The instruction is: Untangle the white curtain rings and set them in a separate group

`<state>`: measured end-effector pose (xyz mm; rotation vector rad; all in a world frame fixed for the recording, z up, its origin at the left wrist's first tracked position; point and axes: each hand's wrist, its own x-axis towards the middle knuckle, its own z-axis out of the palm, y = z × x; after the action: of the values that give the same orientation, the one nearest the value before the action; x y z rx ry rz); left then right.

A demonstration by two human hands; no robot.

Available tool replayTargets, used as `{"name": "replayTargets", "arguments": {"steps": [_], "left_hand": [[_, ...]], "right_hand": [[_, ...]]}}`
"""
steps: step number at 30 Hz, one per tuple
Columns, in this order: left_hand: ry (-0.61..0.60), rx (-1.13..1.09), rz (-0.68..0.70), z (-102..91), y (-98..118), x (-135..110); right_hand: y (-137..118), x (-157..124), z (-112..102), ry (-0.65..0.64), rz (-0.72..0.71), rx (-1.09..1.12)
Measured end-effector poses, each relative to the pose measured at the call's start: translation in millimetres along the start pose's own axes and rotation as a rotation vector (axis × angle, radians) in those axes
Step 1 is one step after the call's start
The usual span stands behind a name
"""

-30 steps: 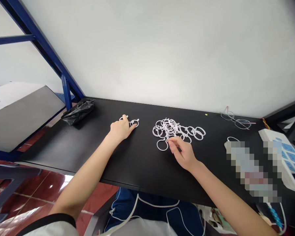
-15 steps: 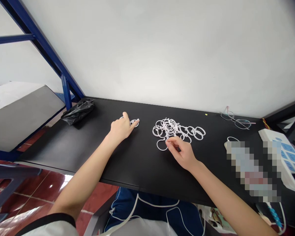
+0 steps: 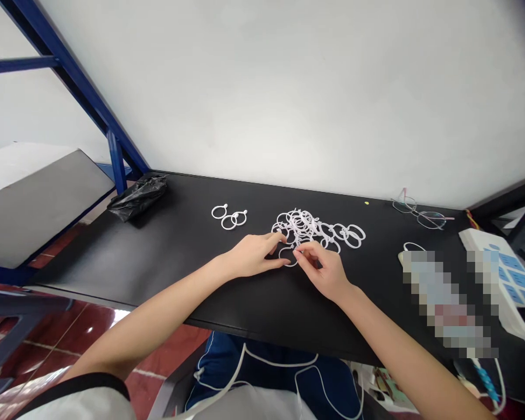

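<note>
A tangled pile of thin white plastic rings point(image 3: 304, 224), each with a small knob like a curtain ring, lies on the black desk point(image 3: 192, 245). At the pile's near edge my right hand point(image 3: 324, 271) pinches one white ring point(image 3: 280, 254) between thumb and fingertips. My left hand point(image 3: 258, 255) is at the left side of that same ring, thumb and forefinger spread around it; whether they touch it I cannot tell. Farther left, a small group of three rings point(image 3: 230, 221) lies flat, two of them overlapping.
A crumpled black plastic bag point(image 3: 140, 198) sits at the desk's left end. Eyeglasses point(image 3: 424, 216) lie at the back right. In front of them is a blurred-out object point(image 3: 450, 309) beside a white power strip point(image 3: 503, 280). White cables point(image 3: 284, 366) run across my lap.
My left hand has moved right and nearer, from the three rings to the ring in my right hand. The three rings are now uncovered. My right hand has stayed in place.
</note>
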<state>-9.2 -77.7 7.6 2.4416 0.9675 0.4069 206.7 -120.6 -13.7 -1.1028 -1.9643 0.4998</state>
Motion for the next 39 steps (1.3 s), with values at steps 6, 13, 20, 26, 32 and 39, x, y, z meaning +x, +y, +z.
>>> {"name": "replayTargets", "arguments": {"steps": [6, 13, 20, 26, 32, 39], "left_hand": [[-0.046, -0.001, 0.079, -8.5, -4.9, -1.2], [-0.090, 0.026, 0.132, -2.8, -4.9, -1.0], [-0.100, 0.081, 0.115, -2.2, -1.9, -1.7], [-0.049, -0.046, 0.087, -4.2, -1.8, -1.1], [-0.016, -0.191, 0.140, -8.7, -2.5, 0.4], [0.056, -0.278, 0.165, -6.9, -2.0, -0.9]], "right_hand": [[0.4, -0.7, 0.4, 0.001, 0.004, 0.006], [-1.4, 0.1, 0.1, 0.013, -0.010, 0.008], [-0.8, 0.0, 0.2, 0.003, 0.005, 0.001], [-2.2, 0.9, -1.0, 0.025, -0.012, -0.006], [-2.1, 0.4, -1.4, 0.053, -0.013, -0.015], [-1.8, 1.4, -0.7, 0.083, -0.003, -0.008]]}}
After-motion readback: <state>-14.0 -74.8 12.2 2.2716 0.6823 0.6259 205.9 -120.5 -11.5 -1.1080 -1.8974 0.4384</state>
